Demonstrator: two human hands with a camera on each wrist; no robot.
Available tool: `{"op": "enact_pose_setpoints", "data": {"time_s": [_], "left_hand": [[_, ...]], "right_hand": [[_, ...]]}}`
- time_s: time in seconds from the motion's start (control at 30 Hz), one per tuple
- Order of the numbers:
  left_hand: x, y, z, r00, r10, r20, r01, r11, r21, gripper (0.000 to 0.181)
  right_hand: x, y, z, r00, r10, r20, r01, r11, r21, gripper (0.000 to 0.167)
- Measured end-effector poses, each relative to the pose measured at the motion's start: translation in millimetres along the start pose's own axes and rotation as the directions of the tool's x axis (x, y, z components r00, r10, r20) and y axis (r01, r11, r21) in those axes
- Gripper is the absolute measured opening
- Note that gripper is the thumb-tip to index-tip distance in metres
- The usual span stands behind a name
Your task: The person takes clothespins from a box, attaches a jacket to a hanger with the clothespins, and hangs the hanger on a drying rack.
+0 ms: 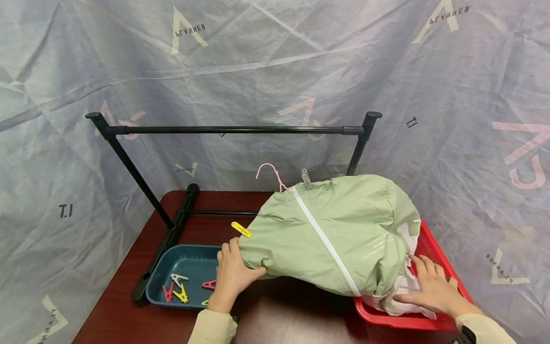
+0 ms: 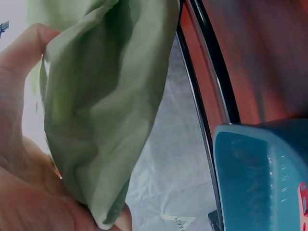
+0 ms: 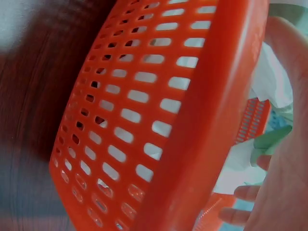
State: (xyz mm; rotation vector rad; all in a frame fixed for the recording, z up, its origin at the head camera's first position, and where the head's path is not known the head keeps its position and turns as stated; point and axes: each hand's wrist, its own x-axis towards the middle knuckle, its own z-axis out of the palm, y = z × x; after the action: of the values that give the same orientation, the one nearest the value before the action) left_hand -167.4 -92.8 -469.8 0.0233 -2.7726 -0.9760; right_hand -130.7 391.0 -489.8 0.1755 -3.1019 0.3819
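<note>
The green zip jacket (image 1: 352, 224) on its pink hanger (image 1: 278, 177) spans from the left hand (image 1: 234, 273), whose thumb and fingers bend round its left end, to the red basket (image 1: 404, 321), where it overlaps pale cloth (image 1: 406, 287). The right hand (image 1: 438, 287), fingers spread over the basket, seems to hold nothing, so lifting from the left alone could drag that cloth along, and a tug there might dislodge the yellow clothespin (image 1: 241, 230).
</note>
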Motion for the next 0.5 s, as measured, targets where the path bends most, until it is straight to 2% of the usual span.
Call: {"op": "enact_pose_setpoints", "data": {"time_s": [0.17,0.5], "left_hand": [[0.1,-0.7,-3.0,1.0,-0.017,0.009,0.017,1.0,-0.004,0.095],[-2.8,-5.1,-9.3,0.999,-0.037,0.013,0.037,0.999,-0.008,0.093]], "right_hand": [[3.9,-1.7,0.6,0.999,0.011,0.045,-0.011,1.0,-0.021,0.117],[15.1,8.5,22.8,0.988,0.013,0.156,-0.014,1.0,0.006,0.12]]}}
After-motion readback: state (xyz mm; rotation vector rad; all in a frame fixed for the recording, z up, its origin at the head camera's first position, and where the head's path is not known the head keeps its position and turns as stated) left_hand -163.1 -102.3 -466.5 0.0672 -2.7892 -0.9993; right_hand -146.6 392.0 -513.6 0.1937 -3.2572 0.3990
